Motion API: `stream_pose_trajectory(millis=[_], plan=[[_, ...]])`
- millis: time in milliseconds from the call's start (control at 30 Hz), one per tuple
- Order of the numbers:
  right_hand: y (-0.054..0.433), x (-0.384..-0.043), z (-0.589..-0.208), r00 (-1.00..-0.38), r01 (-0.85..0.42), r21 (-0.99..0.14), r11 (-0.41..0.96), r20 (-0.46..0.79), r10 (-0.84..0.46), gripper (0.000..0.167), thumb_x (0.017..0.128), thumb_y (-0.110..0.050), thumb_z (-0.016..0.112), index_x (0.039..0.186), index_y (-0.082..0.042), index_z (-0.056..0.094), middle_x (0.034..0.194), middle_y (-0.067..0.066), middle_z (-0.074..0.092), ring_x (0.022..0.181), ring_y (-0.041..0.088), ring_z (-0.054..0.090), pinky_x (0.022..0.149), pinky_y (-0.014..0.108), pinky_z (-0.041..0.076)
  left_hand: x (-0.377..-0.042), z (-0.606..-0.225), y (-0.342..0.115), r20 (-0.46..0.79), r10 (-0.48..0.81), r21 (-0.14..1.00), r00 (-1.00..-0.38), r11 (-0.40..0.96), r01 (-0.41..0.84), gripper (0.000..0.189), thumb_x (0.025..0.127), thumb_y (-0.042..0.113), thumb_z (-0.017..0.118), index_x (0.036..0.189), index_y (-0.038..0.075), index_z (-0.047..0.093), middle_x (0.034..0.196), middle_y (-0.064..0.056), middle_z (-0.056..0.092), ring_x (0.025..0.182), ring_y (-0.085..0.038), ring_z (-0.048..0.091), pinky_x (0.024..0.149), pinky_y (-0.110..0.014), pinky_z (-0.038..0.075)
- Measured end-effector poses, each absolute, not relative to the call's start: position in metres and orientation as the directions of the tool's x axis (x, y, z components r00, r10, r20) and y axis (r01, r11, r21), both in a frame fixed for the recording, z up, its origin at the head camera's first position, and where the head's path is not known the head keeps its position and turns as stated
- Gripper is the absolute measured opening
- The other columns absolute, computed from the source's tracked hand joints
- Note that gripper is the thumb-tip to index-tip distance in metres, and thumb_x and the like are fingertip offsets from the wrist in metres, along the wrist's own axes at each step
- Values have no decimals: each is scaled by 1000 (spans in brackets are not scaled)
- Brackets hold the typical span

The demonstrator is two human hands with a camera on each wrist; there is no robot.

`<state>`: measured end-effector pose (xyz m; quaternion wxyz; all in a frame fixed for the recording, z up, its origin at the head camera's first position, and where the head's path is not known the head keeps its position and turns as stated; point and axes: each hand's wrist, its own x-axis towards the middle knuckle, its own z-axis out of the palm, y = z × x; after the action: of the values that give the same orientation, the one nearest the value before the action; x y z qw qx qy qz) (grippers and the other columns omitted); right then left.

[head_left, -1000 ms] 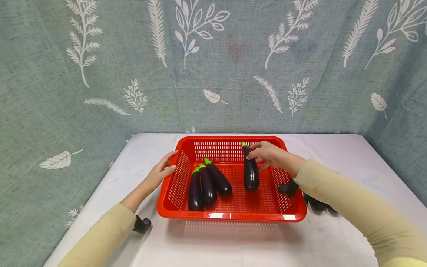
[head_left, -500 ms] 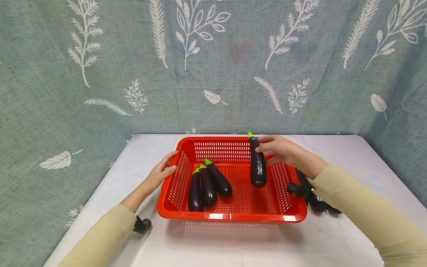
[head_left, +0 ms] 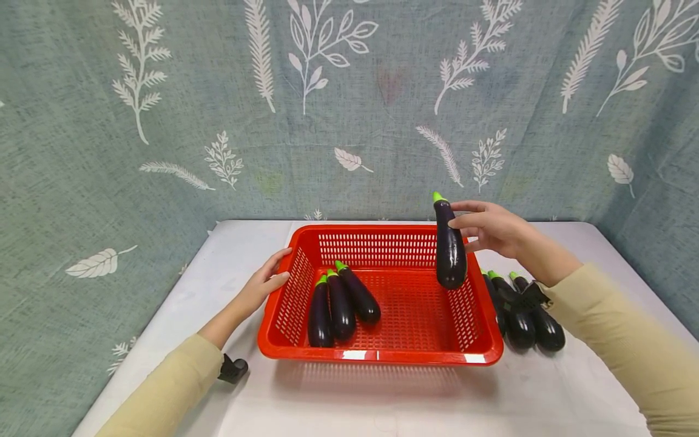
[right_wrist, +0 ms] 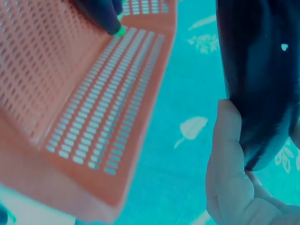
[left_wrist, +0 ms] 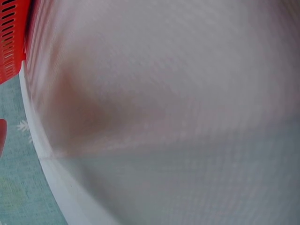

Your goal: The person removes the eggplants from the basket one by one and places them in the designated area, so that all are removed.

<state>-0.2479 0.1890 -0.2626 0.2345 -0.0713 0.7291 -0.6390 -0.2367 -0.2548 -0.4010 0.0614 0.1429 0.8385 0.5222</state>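
My right hand (head_left: 494, 229) pinches a dark purple eggplant (head_left: 451, 258) between thumb and fingers. It hangs nearly upright, green stem end up, above the right end of the red plastic basket (head_left: 377, 356). The right wrist view shows the eggplant (right_wrist: 262, 70) close up, with fingers along its side. Inside the basket, three eggplants (head_left: 342, 311) lie side by side toward the left. My left hand (head_left: 256, 291) rests on the basket's left rim, fingers extended and thumb apart. The left wrist view catches only a corner of the basket (left_wrist: 10, 42) and blurred cloth.
Right of the basket, more eggplants (head_left: 521, 329) lie on the white-covered table (head_left: 382, 400), partly behind the basket wall and the right wrist's black camera (head_left: 532, 297). Grey-green leaf-patterned cloth (head_left: 349, 121) hangs behind and at both sides.
My right hand has raised the eggplant from low in the basket and carried it rightward to its right side. The left hand and the three eggplants in the basket have stayed put.
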Motion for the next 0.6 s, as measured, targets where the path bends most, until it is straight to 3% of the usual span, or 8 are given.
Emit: stream_pose_trajectory(millis=[300, 600], plan=[[219, -246, -258, -902, 177, -958, 228, -250, -353, 69, 90, -15, 53, 145, -1, 13, 94, -10, 61, 84, 11, 62, 81, 41, 52, -237, -400, -255, 54, 313, 889, -948, 417, 189, 57, 95, 23, 45, 146, 17, 20, 134, -22, 42, 106, -32, 49, 77, -33, 53], [253, -243, -261, -917, 173, -958, 231, -242, -318, 69, 92, -16, 51, 145, 0, 9, 90, -13, 63, 81, 8, 63, 75, 34, 54, -237, -401, -255, 55, 313, 892, -948, 411, 187, 56, 95, 21, 45, 146, 17, 21, 134, -21, 42, 105, -31, 49, 76, -29, 53]])
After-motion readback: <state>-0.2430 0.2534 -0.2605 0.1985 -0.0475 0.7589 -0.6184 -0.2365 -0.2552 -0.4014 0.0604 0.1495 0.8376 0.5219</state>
